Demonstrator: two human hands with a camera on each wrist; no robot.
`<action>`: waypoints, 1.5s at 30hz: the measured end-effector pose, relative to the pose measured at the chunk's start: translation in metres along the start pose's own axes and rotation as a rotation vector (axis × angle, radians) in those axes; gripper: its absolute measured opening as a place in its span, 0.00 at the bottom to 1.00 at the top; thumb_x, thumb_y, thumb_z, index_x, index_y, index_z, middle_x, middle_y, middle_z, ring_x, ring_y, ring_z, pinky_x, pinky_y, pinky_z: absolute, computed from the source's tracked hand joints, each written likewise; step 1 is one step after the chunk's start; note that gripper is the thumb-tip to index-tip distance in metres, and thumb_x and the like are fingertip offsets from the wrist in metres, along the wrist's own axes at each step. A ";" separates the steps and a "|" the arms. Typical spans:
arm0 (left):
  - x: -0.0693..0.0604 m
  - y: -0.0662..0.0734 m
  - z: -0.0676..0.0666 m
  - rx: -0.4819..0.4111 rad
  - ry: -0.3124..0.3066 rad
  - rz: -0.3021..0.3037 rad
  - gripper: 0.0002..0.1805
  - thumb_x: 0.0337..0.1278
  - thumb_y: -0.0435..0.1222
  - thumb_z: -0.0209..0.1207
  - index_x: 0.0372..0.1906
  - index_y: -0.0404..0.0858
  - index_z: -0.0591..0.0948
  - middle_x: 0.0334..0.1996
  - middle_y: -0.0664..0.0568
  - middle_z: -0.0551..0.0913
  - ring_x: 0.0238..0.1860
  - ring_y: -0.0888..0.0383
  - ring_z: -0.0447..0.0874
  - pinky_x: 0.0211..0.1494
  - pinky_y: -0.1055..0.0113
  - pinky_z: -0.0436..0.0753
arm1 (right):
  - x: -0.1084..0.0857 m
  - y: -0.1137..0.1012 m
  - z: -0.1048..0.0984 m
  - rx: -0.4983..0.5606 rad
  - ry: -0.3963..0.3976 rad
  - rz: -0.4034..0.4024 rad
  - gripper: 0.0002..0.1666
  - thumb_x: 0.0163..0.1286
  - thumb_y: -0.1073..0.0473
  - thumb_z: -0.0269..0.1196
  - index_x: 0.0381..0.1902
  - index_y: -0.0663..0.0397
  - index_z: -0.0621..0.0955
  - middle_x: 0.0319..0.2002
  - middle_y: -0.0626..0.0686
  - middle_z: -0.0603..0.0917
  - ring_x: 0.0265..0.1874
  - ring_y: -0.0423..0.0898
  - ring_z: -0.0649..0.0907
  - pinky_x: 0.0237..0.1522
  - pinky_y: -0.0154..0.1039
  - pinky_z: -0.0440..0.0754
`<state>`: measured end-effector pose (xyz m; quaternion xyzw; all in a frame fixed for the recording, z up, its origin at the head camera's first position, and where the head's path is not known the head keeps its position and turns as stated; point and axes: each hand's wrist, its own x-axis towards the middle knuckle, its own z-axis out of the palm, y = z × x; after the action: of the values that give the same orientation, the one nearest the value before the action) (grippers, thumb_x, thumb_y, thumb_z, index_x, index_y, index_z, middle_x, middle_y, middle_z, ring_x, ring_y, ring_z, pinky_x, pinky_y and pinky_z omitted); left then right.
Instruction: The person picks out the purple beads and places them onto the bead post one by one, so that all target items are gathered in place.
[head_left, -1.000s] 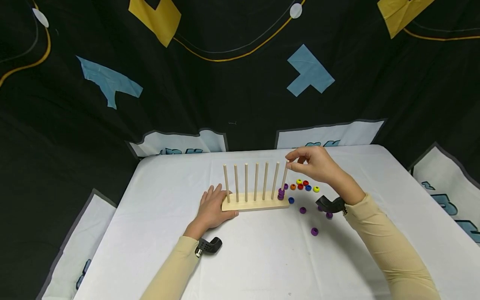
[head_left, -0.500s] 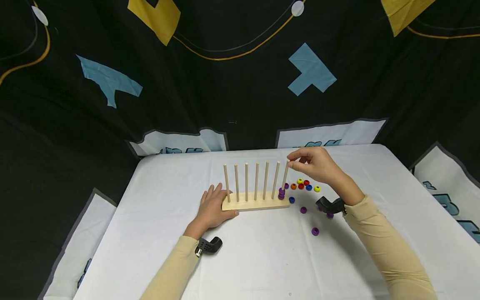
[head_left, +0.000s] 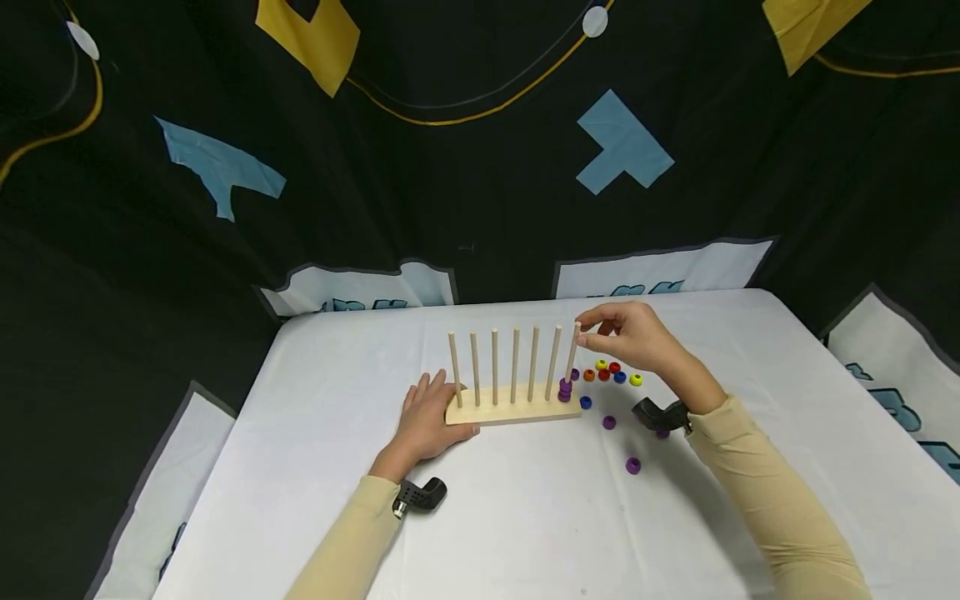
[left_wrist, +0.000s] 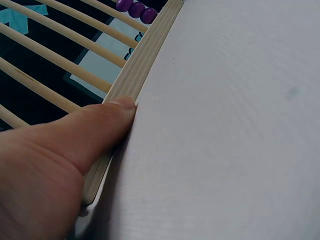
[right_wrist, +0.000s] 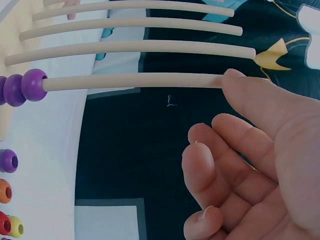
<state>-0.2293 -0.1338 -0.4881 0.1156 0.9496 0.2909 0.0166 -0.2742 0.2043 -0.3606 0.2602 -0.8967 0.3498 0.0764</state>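
A wooden rack (head_left: 513, 409) with a row of upright pegs stands on the white table. My left hand (head_left: 431, 417) grips its left end, thumb (left_wrist: 112, 117) along the front edge of the base, fingers reaching behind. Three purple beads (head_left: 565, 390) are stacked low on the rightmost peg (right_wrist: 135, 81). At that peg's top is my right hand (head_left: 628, 335); in the right wrist view its thumb (right_wrist: 240, 90) appears to touch the tip while the other fingers are loosely bent below. No bead shows between those fingers.
Loose beads lie right of the rack: an orange bead (head_left: 588, 375), a yellow bead (head_left: 636, 379), a blue bead (head_left: 586, 402), several more behind. Nearer the front are a purple bead (head_left: 633, 465) and others. A black curtain (head_left: 480, 192) hangs beyond the table (head_left: 525, 517).
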 end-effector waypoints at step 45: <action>0.008 0.009 0.017 -0.022 0.012 -0.010 0.39 0.51 0.51 0.73 0.67 0.39 0.76 0.78 0.34 0.61 0.82 0.33 0.47 0.83 0.38 0.47 | -0.013 0.084 0.068 -0.049 -0.156 0.247 0.19 0.65 0.61 0.68 0.52 0.66 0.85 0.48 0.65 0.89 0.27 0.42 0.80 0.26 0.33 0.77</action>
<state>-0.2332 -0.1155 -0.4970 0.1086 0.9470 0.3021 0.0137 -0.3037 0.2162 -0.4642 0.1724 -0.9333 0.3136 -0.0306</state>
